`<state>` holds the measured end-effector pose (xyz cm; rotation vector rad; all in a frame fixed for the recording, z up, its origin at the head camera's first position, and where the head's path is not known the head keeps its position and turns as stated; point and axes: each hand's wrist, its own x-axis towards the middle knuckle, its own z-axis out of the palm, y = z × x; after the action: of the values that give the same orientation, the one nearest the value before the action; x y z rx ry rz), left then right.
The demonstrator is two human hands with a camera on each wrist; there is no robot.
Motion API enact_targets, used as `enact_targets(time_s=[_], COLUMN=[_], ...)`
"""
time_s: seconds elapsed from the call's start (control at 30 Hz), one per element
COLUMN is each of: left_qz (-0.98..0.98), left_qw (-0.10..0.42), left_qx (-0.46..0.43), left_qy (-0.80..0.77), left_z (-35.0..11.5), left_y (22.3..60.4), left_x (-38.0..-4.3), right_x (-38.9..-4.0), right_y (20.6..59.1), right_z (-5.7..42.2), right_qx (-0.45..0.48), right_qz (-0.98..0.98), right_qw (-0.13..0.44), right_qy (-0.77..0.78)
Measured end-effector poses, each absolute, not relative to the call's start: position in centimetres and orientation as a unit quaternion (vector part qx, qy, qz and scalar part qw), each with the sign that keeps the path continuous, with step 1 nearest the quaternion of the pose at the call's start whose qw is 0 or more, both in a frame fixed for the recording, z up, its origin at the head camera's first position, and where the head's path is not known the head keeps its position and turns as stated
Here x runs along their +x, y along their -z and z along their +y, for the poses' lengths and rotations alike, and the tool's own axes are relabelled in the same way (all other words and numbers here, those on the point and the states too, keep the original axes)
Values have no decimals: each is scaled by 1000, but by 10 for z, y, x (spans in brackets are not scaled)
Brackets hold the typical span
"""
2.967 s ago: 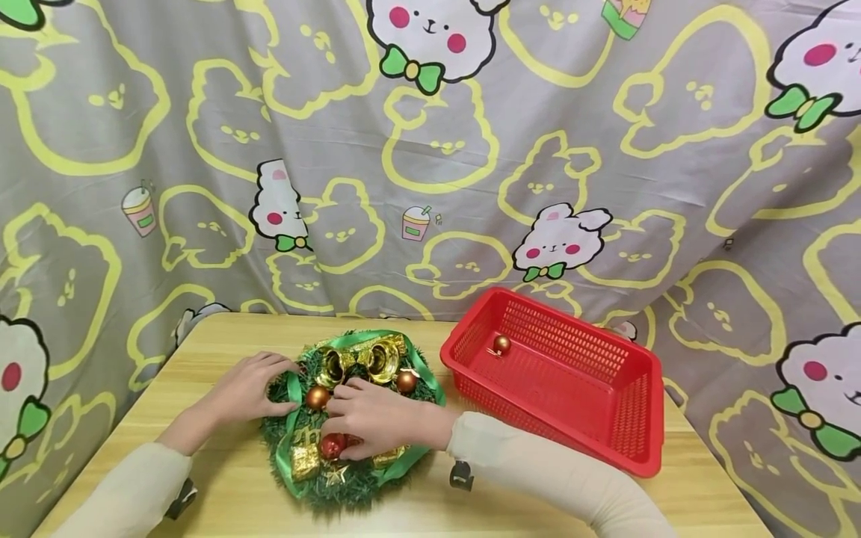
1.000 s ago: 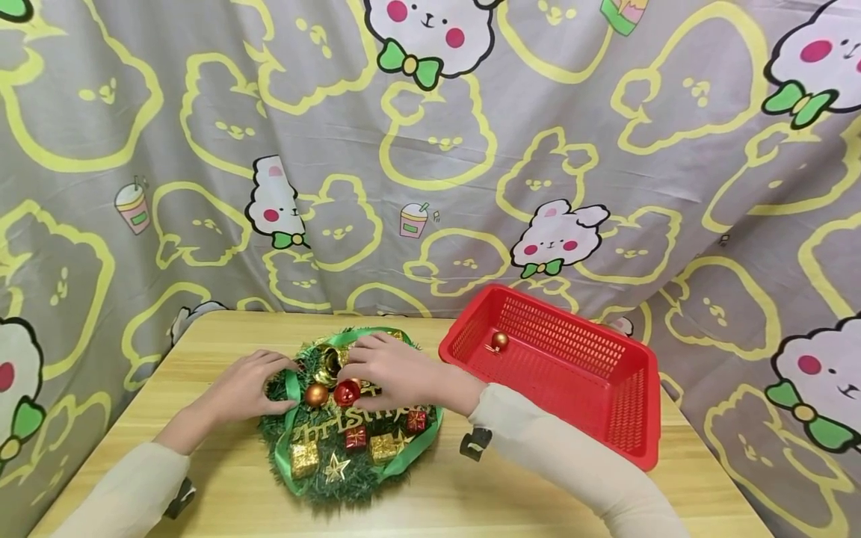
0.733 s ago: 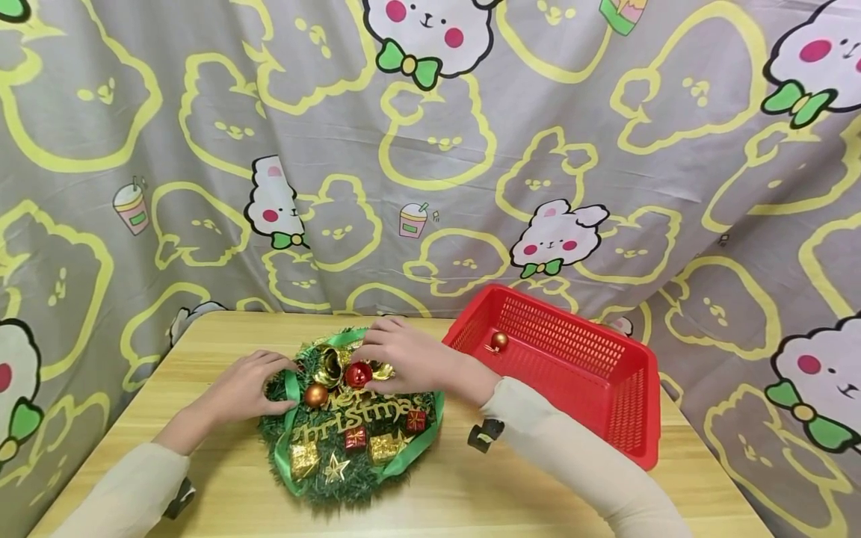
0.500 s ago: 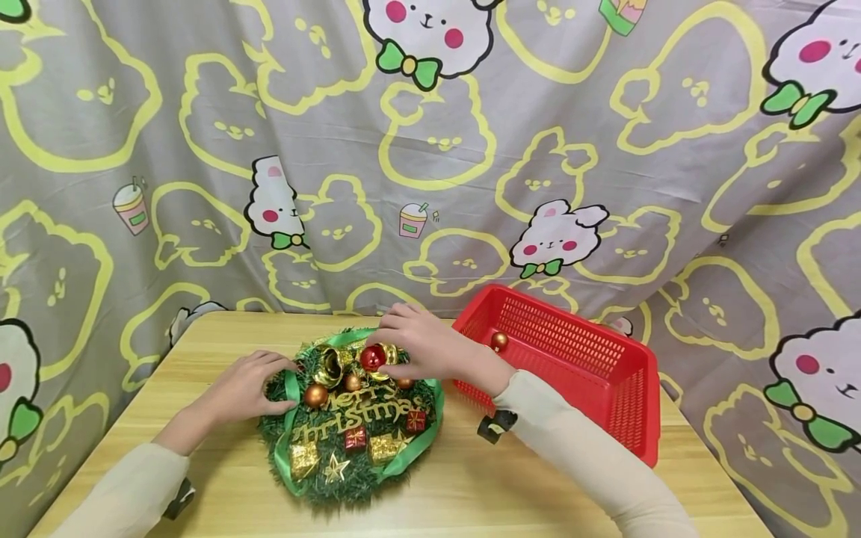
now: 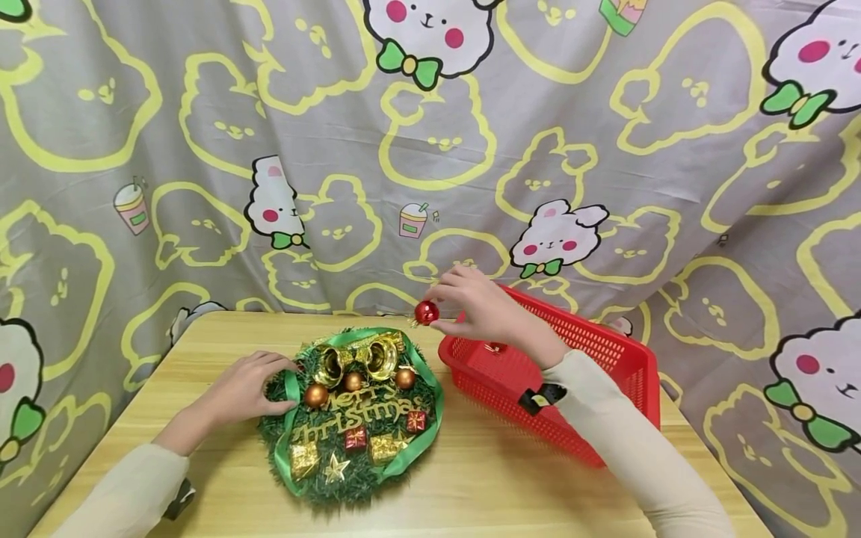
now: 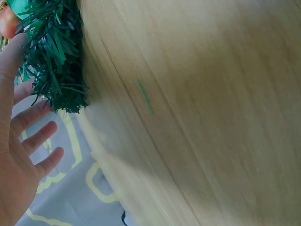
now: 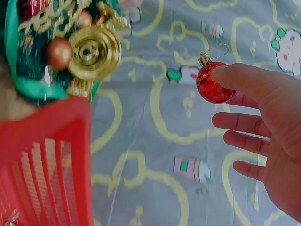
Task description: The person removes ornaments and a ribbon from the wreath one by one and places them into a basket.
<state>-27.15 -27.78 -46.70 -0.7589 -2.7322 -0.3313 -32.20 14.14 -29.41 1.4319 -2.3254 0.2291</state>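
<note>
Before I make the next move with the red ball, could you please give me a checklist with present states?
1. Red ball in right hand: ok, pinched.
2. Firmness of that pinch: cannot tell.
3. Red ball apart from wreath: ok.
4. Left hand on wreath: ok, fingers touch its edge.
5. Basket upright: ok.
6. Red ball over basket: not ok, outside its left rim in the head view.

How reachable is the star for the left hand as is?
Probably yes: the left hand rests at the edge of the wreath, and the star lies uncovered, the right hand well clear.
</note>
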Motion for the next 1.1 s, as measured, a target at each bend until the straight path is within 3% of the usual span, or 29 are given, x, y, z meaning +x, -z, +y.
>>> enact_targets(time_s=[0.5,1.1], left_qz=[-944,-945], left_qw=[147,146], left_qx=[-268,-269], left_qy=[121,119], left_z=[-276,-276], left_y=[467,467], left_x=[-273,-270], right_x=[-346,-376], right_y=[304,357], right_z=[225,289], right_qx=[382,278], right_qz=[-899,-938], right_qw=[185,139], right_qy=[-110,-152])
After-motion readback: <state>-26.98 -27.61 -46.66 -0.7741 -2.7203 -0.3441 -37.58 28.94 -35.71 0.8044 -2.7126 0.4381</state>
